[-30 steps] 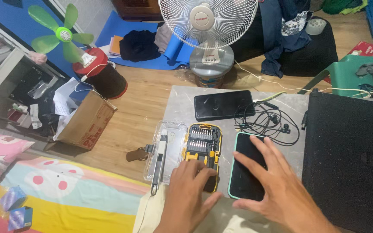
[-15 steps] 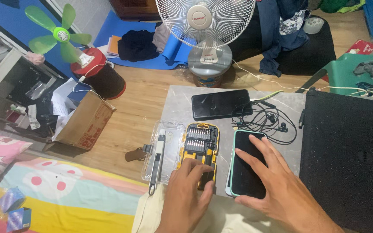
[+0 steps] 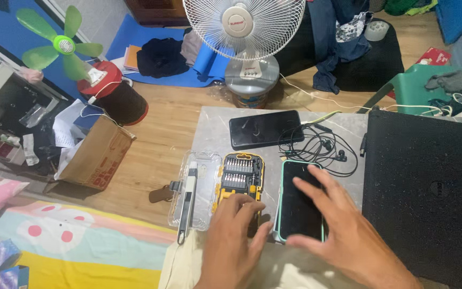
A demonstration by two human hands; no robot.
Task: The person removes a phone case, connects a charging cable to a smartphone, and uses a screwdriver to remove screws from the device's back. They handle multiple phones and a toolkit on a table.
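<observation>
Yellow and black, the screwdriver bit case (image 3: pixel 240 179) lies open on the grey bench (image 3: pixel 212 128), its rows of bits showing. The left hand (image 3: pixel 231 241) reaches over its near end, fingers bent and pressed down on the lower part of the case; whether they pinch a bit is hard to tell from this angle, since the fingertips hide what lies under them. Just left of the case lies its clear plastic lid (image 3: pixel 191 195) with a slim grey tool (image 3: pixel 187 200) lying lengthwise on it.

The right hand (image 3: pixel 343 235) is spread wide, fingers apart, resting flat on a phone in a mint green case (image 3: pixel 298 200) that lies face up just right of the bit case. It holds nothing; it only presses on the dark screen.

Farther back on the bench a second, black phone (image 3: pixel 266 128) lies crosswise, and beside it a tangle of black earphones (image 3: pixel 322 147). A black laptop (image 3: pixel 429 192), closed, fills the right side of the bench. Beyond the bench, a white standing fan (image 3: pixel 244 32) stands on the wooden floor, and a cardboard box (image 3: pixel 97 155) sits to the left.
</observation>
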